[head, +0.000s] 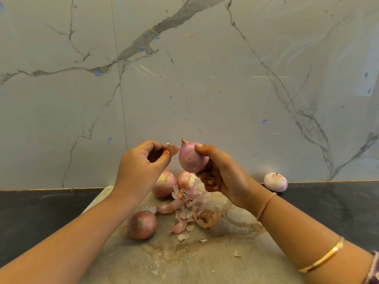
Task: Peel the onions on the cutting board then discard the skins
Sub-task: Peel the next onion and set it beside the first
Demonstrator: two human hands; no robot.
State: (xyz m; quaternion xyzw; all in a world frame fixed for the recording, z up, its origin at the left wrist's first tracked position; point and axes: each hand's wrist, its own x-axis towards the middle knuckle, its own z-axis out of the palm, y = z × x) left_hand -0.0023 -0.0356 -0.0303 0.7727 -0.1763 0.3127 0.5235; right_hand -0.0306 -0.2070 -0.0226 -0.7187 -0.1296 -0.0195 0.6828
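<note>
The right hand (221,173) grips a nearly bare red onion (191,157) above the cutting board (235,257), so scraps fall onto the skin pile (190,210). The left hand (141,167) pinches a torn skin flake (172,149) beside the onion. Three unpeeled onions (142,224) wait on the board; a peeled onion (275,182) sits apart on the counter.

Head camera: I look forward and down from the wearer's head.
Facing: marble wall (205,89), cutting board (205,263) below.
Nearness: close.

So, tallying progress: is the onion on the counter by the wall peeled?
Peeled: the onion shows smooth pale flesh, no papery brown skin.
</note>
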